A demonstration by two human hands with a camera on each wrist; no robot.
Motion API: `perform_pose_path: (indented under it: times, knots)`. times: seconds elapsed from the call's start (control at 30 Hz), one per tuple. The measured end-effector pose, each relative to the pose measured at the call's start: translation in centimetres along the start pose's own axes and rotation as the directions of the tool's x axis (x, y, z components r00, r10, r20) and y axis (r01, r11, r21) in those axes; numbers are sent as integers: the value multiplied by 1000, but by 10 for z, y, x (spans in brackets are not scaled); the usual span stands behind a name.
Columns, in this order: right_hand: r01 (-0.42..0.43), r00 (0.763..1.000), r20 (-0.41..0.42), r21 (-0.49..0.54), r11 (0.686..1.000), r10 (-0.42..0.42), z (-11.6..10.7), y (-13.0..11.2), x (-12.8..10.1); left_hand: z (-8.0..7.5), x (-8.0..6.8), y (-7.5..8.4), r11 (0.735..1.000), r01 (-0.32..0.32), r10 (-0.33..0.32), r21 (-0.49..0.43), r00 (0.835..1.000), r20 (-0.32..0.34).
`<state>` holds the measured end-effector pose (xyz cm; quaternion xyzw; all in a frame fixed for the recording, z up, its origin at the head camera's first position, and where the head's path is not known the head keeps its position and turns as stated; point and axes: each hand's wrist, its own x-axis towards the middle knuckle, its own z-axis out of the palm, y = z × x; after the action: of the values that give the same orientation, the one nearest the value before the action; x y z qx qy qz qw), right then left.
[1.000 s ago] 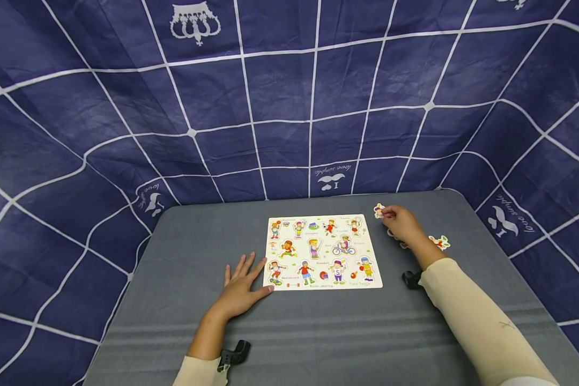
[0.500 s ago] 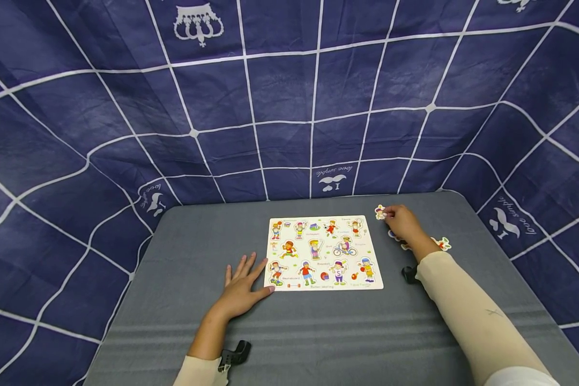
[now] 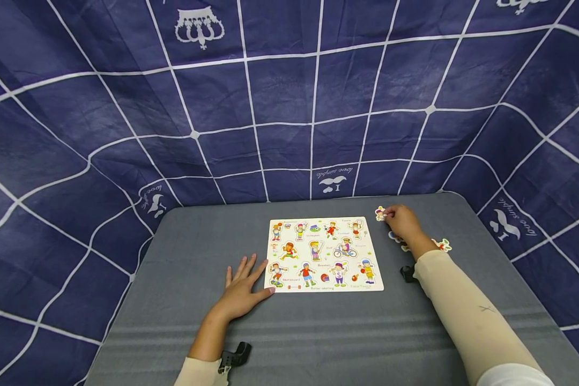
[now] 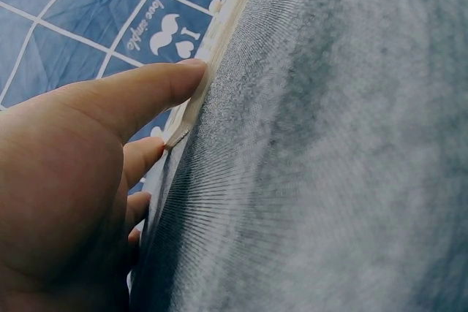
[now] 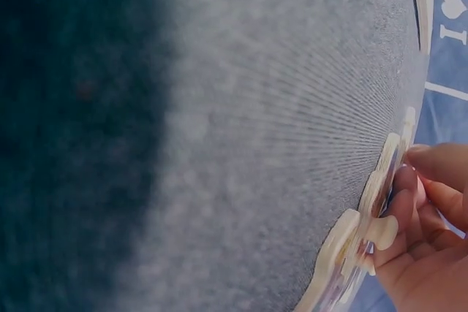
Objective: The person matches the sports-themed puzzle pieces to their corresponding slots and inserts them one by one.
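The left hand (image 3: 241,287) lies flat at seven o'clock on the grey cloth-covered table (image 3: 318,338), fingers straight and spread, thumb tip pressed to the near left corner of the white rectangular wooden puzzle board with cartoon sports figures (image 3: 324,253); the left wrist view confirms the thumb (image 4: 139,96) against the board's edge. The board sits at table centre, with bare grey surface along its near edge and to nine o'clock. Printed captions on the board are mostly too small to read; "Roller-skating" and "Baseball" can be made out. At two o'clock from the board, the right hand (image 3: 401,221) pinches a small cut-out figure puzzle piece (image 3: 379,213) by its peg, just beside the board's far right corner; whether it rests on the table cannot be told. Further loose cut-out pieces (image 3: 441,245) lie at three o'clock, partly hidden by the forearm. Beyond the far table edge hangs a navy sheet with white grid lines (image 3: 289,96), printed with crowns, moustaches and "love simple".
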<state>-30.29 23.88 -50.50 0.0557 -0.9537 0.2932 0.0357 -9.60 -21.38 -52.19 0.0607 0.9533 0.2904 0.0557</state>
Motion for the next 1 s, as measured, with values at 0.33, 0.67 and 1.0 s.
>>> perform_pose_path:
  times: [0.33, 0.67, 1.0]
  knots:
    - [-27, 999, 33, 43, 999, 26, -3, 1, 1, -1, 2, -1, 1000, 23, -24, 21, 999, 44]
    - [-51, 998, 33, 125, 991, 47, -13, -4, -4, 0, 3, -1, 999, 19, -20, 31, 999, 44]
    - [-23, 1000, 17, 152, 988, 21, -18, -17, -11, -1, 2, -1, 999, 18, -19, 35, 999, 42]
